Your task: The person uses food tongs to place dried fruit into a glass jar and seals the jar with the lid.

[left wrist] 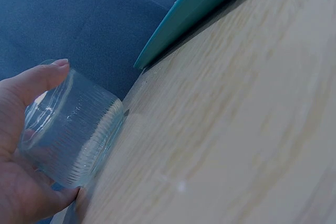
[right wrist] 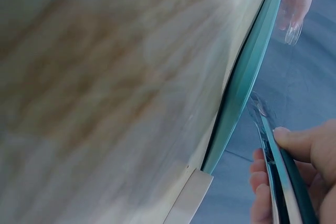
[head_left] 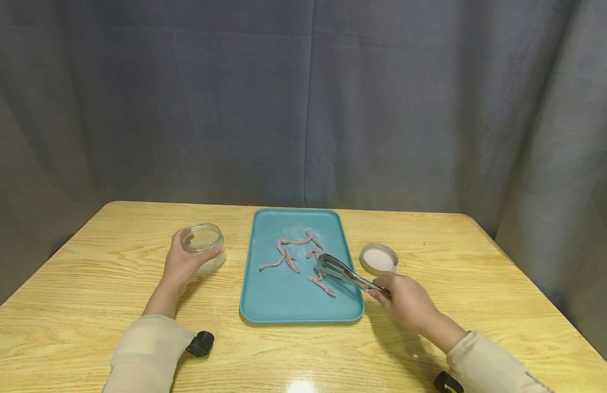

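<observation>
1. The right hand (head_left: 406, 300) is gripping the metal tongs (head_left: 355, 277), its thumb pressing on one arm and its fingers wrapping round the other, as the right wrist view is showing.
2. The tongs are pointing left and toward the far side, their heads hanging over the right half of the tray (head_left: 293, 305). Whether they are pinching or touching anything there, I cannot tell.
3. The left hand (head_left: 180, 265) is holding the glass jar (left wrist: 79, 129) from the left, thumb and fingers spreading round its sides.
4. The jar is sitting to the left of the tray, well apart from it, its round mouth facing up and its ribbed wall showing in the left wrist view. Its base is coming down to the tabletop or just above it; I cannot tell which.
5. Thin pink strips (head_left: 291, 263) are lying on the tray, dusted with white. Several are bending and touching one another left of the tongs and toward the far side; others are lying partly behind the tong heads, and one is resting just nearer.
6. The lid (head_left: 379, 258) is lying just right of the tray, its white inside facing up, near the right hand.
7. The blue-green tray is resting flat in the middle of the wooden table (head_left: 446, 262).
8. Pale sleeves (head_left: 143, 349) are covering both forearms, and a grey curtain (head_left: 234, 109) is hanging behind the table's far edge.
</observation>
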A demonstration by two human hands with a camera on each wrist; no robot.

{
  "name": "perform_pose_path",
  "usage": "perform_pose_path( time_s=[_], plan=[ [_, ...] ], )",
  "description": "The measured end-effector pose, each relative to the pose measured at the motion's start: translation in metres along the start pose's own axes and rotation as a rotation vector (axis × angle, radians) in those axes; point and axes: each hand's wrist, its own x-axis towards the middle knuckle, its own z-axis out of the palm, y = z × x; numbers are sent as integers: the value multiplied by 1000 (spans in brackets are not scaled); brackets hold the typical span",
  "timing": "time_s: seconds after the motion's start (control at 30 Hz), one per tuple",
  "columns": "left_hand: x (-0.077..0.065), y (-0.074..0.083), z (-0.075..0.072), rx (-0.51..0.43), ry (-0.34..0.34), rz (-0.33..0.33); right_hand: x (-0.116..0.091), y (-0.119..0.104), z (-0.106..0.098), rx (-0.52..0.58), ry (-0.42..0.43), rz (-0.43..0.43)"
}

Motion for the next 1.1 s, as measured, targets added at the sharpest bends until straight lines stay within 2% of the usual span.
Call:
perform_pose_path(
  time_s=[0.17, 0.43, 0.7, 1.1],
  plan=[
    [0, 0, -1, -5, 15, 0, -1, 3, -5, -8, 13, -1],
    [-1, 0, -2, -5, 6, 0, 0, 6, -15, -8, 27, 44],
    [0, 0, 1, -2, 17, 2, 4, 8, -24, -24, 93, 13],
    [0, 0, 1, 0, 12, -8, 27, 1, -48, -47, 149, -5]
  ],
)
